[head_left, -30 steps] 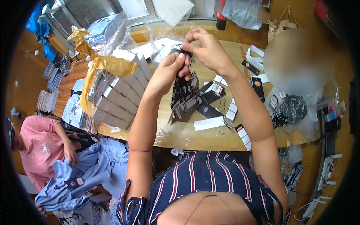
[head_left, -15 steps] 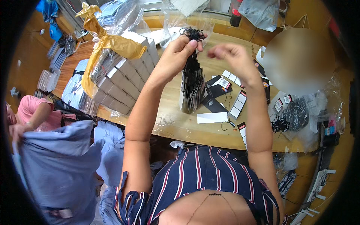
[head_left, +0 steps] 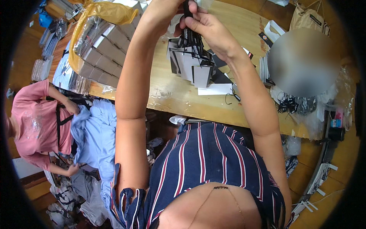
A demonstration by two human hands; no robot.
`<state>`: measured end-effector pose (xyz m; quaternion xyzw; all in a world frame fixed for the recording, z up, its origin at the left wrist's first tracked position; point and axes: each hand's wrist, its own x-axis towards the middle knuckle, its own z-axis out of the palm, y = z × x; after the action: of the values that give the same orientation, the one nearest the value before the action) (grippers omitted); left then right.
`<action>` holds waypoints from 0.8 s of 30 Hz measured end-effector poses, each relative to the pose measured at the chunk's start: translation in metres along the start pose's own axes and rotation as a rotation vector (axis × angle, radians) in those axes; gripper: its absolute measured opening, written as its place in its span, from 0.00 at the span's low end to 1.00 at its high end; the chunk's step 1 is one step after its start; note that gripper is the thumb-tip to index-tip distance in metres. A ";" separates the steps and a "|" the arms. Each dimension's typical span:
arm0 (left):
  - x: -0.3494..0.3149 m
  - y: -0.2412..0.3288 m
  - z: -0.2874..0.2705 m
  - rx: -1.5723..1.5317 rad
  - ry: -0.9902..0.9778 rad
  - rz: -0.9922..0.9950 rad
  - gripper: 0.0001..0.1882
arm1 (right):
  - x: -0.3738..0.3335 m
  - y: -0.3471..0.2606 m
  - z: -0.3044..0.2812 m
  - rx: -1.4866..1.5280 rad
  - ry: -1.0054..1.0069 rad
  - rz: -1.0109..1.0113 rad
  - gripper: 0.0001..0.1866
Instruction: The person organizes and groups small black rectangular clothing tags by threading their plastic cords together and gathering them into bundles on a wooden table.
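A bundle of hang tags [head_left: 190,66] hangs from gathered black cords at the far side of the table, its white and dark cards fanned out at the bottom. My left hand [head_left: 164,15] is closed on the upper cords, its fingertips partly cut off by the picture's top edge. Just below and to the right, my right hand [head_left: 215,34] wraps thumb and fingers around the same cords. Beneath the bundle lie a white card strip [head_left: 214,90] and dark loose tags [head_left: 222,76] on the wooden table [head_left: 167,97].
White boxes [head_left: 101,61] under a yellow plastic bag [head_left: 91,15] stand at the left. Black cords [head_left: 286,103] and clear plastic lie at the right, near a blurred round patch. A co-worker in a pink shirt [head_left: 42,114] handles blue cloth [head_left: 97,126] at the left.
My right hand, apart before, has closed on the cords. Both hands and the bundle have moved up in the picture, and the cards fan out more. The co-worker has lowered the blue cloth.
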<state>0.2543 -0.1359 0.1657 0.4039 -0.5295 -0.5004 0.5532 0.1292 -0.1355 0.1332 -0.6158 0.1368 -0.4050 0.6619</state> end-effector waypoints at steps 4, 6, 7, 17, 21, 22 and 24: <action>0.007 -0.035 -0.020 -0.235 -0.058 -0.209 0.16 | 0.002 0.005 -0.012 0.225 -0.003 0.106 0.11; -0.012 -0.031 -0.023 0.017 -0.153 -0.321 0.28 | -0.001 0.007 -0.021 0.200 0.056 0.174 0.12; -0.026 -0.038 -0.022 0.074 -0.068 -0.281 0.32 | -0.002 0.008 -0.021 0.185 0.059 0.197 0.13; -0.050 -0.045 -0.007 0.765 0.400 0.144 0.24 | -0.006 0.012 0.002 -0.281 0.111 0.251 0.13; -0.058 -0.043 -0.002 0.547 0.262 -0.011 0.25 | 0.001 0.004 -0.007 -0.271 0.148 0.330 0.13; -0.059 -0.046 0.000 0.357 0.203 -0.018 0.25 | 0.003 0.003 -0.005 -0.309 0.139 0.360 0.13; -0.059 -0.050 0.002 0.044 0.172 -0.088 0.23 | 0.006 0.012 0.000 -0.449 0.081 0.287 0.15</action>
<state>0.2500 -0.0864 0.1058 0.4804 -0.4728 -0.4759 0.5650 0.1370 -0.1405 0.1240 -0.7046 0.3354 -0.2908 0.5536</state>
